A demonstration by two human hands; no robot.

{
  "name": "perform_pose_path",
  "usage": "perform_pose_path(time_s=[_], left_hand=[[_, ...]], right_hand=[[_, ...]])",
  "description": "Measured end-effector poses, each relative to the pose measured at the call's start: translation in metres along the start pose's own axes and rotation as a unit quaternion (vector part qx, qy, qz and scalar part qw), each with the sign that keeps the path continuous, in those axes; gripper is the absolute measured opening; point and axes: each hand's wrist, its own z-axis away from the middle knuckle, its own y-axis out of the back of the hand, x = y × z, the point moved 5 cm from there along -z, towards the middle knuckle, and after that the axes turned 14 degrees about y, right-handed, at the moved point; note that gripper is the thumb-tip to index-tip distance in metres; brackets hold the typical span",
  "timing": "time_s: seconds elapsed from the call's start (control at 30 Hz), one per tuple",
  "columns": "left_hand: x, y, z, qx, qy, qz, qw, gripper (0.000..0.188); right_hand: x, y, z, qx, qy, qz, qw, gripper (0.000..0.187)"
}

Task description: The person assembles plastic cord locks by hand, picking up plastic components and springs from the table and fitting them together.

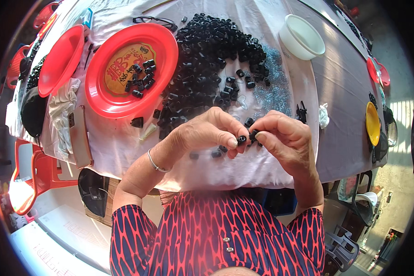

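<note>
My left hand point(214, 131) pinches a small black cylindrical plastic piece point(242, 140) between thumb and forefinger, with a round end showing. Close against it, my right hand point(284, 138) grips another small black piece point(253, 135), mostly covered by the fingertips. Whether the two pieces touch is too small to tell. Beyond my hands spreads a big heap of black plastic pieces point(195, 87). Beside the heap, to its right, lies a scatter of tiny shiny clear-bluish bits point(275, 80). A few loose black pieces point(216, 153) rest on the cloth under my hands.
A red basin point(94, 87) with several black pieces inside stands at left, another red basin point(55, 69) beyond it. At the far right is a white tub point(287, 39). Glasses point(154, 20), a phone point(80, 138) and crumpled tissue point(324, 116) lie on the cloth-covered table point(340, 115).
</note>
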Motion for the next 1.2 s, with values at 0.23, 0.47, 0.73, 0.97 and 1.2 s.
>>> perform_pose_path(time_s=[0.23,0.47,0.73,0.97,1.2], left_hand=[[-0.0013,-0.0001,-0.0006,-0.006,0.001,0.011,1.0,0.022],[-0.0017,0.0006,-0.0002,-0.008,0.002,0.008,1.0,0.021],[-0.0006,-0.001,0.0004,-0.009,0.011,-0.003,1.0,0.017],[-0.0027,-0.0004,-0.0004,-0.008,0.021,-0.01,1.0,0.016],[-0.0042,0.0012,-0.0007,-0.002,0.03,-0.023,0.999,0.015]], right_hand=[[-0.0067,-0.0035,-0.0056,-0.048,-0.005,0.001,0.999,0.009],[-0.0057,-0.0062,-0.0068,-0.033,0.016,0.001,0.999,0.009],[-0.0023,-0.008,-0.0041,-0.034,-0.012,-0.018,0.999,0.009],[-0.0028,-0.0073,-0.0036,-0.047,-0.004,0.008,0.999,0.007],[-0.0059,-0.0097,-0.0045,-0.061,0.021,0.058,0.996,0.007]])
